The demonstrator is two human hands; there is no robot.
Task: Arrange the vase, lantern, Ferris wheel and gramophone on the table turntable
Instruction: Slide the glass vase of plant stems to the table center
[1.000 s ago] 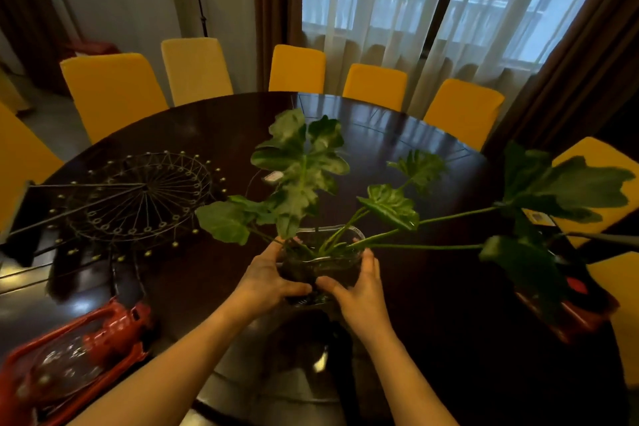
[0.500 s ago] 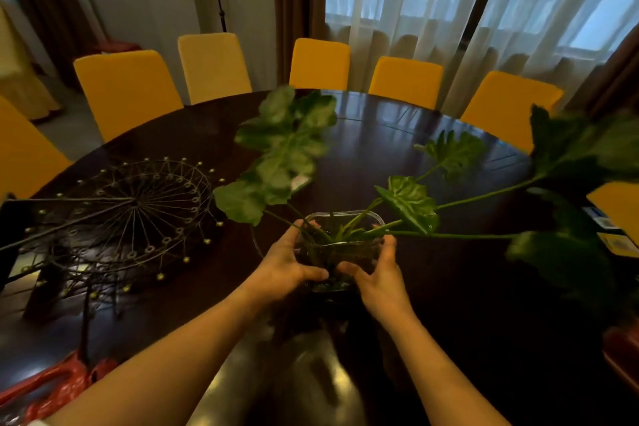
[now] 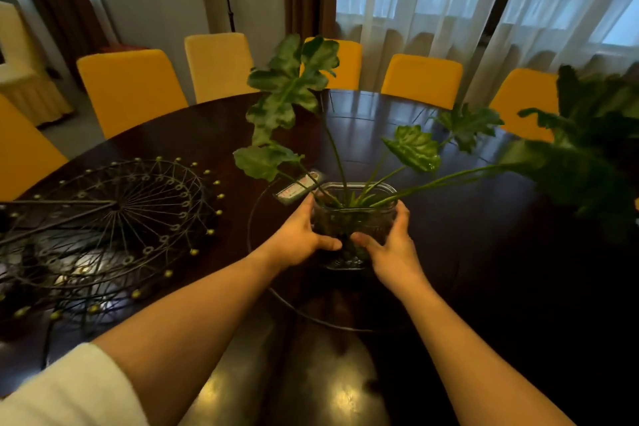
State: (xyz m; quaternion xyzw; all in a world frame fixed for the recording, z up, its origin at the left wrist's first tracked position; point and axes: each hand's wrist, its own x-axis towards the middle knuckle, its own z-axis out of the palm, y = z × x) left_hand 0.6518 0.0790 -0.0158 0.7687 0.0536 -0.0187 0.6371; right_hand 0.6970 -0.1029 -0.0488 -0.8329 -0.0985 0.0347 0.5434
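A clear glass vase [image 3: 356,214] with long-stemmed green leaves stands near the middle of the dark round table, on the turntable [image 3: 262,273] marked by a thin circular line. My left hand [image 3: 301,235] grips its left side and my right hand [image 3: 390,245] grips its right side, thumbs across the front. A black wire Ferris wheel [image 3: 110,221] lies flat on the table to the left. Lantern and gramophone are out of view.
A small remote-like card [image 3: 299,185] lies just behind the vase on the left. Yellow chairs [image 3: 131,86] ring the far side of the table. Large leaves [image 3: 587,156] reach out to the right. Curtained windows are behind.
Both hands have carried the vase farther away from me toward the table's middle. The view has shifted so the red lantern at lower left has dropped out of sight.
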